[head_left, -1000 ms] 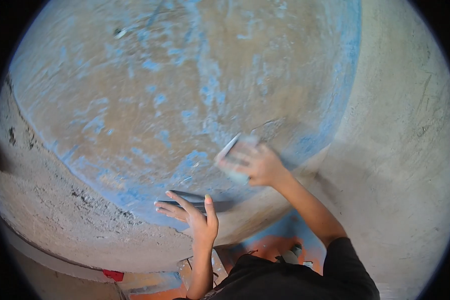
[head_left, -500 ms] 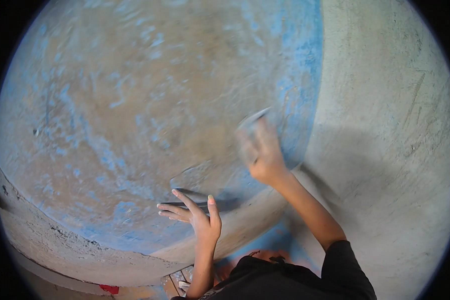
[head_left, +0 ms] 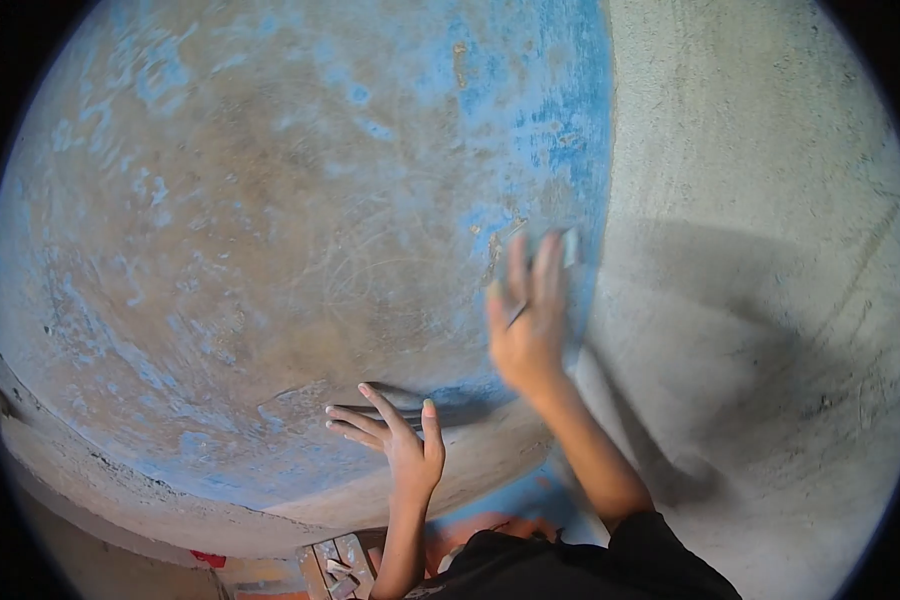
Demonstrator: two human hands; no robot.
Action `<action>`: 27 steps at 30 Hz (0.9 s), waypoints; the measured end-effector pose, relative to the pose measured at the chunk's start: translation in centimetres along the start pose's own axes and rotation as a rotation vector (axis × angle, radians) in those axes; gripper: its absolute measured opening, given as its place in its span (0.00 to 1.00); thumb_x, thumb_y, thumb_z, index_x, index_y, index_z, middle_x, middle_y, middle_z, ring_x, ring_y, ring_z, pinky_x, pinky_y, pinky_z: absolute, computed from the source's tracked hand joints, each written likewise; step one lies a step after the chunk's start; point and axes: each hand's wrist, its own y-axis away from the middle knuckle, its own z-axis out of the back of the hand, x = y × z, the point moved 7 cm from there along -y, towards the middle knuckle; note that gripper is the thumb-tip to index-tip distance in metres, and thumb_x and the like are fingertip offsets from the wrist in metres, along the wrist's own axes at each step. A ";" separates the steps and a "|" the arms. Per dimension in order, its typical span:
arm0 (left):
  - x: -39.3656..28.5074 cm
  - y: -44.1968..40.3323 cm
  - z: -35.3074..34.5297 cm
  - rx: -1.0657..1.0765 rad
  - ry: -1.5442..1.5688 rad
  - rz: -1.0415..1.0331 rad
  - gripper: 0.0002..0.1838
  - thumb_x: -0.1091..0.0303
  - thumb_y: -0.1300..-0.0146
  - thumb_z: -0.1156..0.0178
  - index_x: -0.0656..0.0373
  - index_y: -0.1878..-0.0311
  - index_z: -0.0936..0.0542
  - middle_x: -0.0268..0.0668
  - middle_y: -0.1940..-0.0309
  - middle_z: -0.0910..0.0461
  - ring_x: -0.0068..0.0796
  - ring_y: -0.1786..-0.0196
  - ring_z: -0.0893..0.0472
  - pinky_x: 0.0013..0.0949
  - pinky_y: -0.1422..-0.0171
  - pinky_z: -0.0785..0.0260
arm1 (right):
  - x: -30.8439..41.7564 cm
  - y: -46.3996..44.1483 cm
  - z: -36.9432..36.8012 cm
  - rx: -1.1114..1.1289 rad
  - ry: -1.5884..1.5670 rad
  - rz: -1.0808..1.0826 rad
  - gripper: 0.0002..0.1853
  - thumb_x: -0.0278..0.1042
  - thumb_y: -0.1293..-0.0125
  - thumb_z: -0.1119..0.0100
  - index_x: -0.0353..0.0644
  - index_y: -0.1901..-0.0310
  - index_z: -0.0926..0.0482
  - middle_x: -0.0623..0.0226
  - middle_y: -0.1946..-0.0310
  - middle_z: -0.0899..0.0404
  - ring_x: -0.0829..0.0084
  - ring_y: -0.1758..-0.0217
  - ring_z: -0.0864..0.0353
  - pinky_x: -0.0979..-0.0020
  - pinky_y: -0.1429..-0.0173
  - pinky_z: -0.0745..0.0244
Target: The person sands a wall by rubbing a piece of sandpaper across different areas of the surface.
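Note:
In the head view my right hand [head_left: 530,320] is blurred by motion against the worn blue and brown wall [head_left: 300,240]. Under its fingers is a thin pale sheet that looks like sandpaper [head_left: 571,247], pressed flat on the wall near the blue edge; most of it is hidden. A dark ring-like band shows on one finger. Lower down, my left hand [head_left: 402,440] has its fingers spread and holds nothing. Its fingertips are at the wall, dusted white, with shadows beside them; whether they all touch I cannot tell.
A plain grey-green wall [head_left: 750,150] meets the painted one at a corner on the right. Along the bottom runs a pale ledge [head_left: 220,520]. Below are a slatted wooden stool [head_left: 320,570] with scraps on it and a red item [head_left: 208,559].
My right hand has moved slightly with the sandpaper, which now shows right of the fingers rather than above them. The view has shifted a little; my left hand keeps its spread pose.

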 end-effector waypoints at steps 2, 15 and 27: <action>-0.2 0.0 -0.5 0.000 -0.013 -0.002 0.47 0.51 0.27 0.46 0.59 0.19 0.63 0.74 0.28 0.88 0.83 0.29 0.86 0.83 0.34 0.82 | 2.7 4.2 -2.1 0.243 -0.009 0.141 0.38 0.42 0.30 0.45 0.50 0.22 0.45 0.31 0.26 0.47 0.33 0.22 0.49 0.39 0.21 0.56; -0.6 0.9 -1.3 0.018 -0.055 -0.008 0.44 0.53 0.27 0.46 0.60 0.19 0.58 0.74 0.26 0.82 0.80 0.26 0.83 0.77 0.29 0.81 | -0.6 1.7 -0.9 -0.003 -0.013 0.141 0.47 0.37 0.46 0.35 0.41 0.23 0.43 0.39 0.26 0.43 0.39 0.23 0.45 0.36 0.21 0.59; 4.0 -0.8 6.8 -0.193 -0.088 -0.048 0.35 0.57 0.28 0.45 0.55 0.21 0.42 0.58 0.19 0.61 0.68 0.19 0.67 0.68 0.23 0.75 | 8.1 -4.7 -0.1 -0.137 -0.127 0.233 0.41 0.38 0.42 0.39 0.51 0.24 0.36 0.48 0.25 0.39 0.48 0.20 0.46 0.43 0.22 0.52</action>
